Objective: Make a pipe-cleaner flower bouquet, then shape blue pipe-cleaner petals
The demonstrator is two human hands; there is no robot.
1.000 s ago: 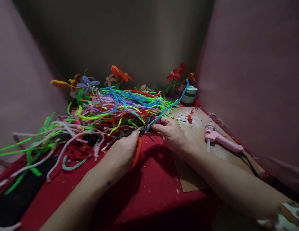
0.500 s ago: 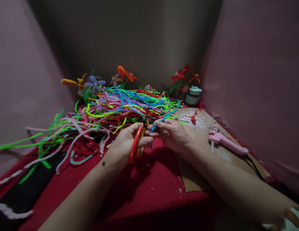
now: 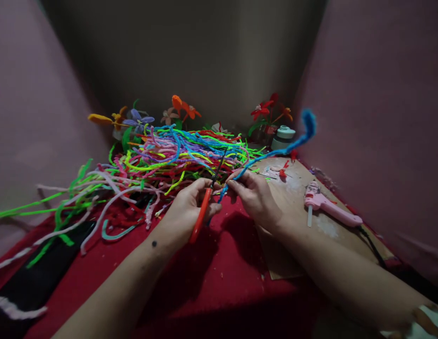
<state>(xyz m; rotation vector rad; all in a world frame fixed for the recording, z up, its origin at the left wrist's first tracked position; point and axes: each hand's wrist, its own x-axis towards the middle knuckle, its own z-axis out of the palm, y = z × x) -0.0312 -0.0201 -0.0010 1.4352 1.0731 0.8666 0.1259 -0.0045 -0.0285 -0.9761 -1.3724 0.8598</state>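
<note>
The big heap of multicoloured fuzzy stems point(image 3: 194, 153) lies on the red-cloth-covered counter point(image 3: 236, 278). In front of the heap, the left hand point(image 3: 185, 207) is wrapped around a red-handled, plier-like tool with a narrow dark tip point(image 3: 202, 214). Just beside it, also before the heap, the right hand point(image 3: 257, 200) pinches a bright-blue fuzzy stem point(image 3: 263, 156) between thumb and fingers; its long end rises past the heap's right side and bends at the top. I cannot tell whether the left fingers touch its lower end. Right of the heap, a pink plastic glue gun point(image 3: 331, 208) rests on a flat brown board point(image 3: 289, 263). Orange fuzzy flowers point(image 3: 185, 107) stand behind the heap.
</note>
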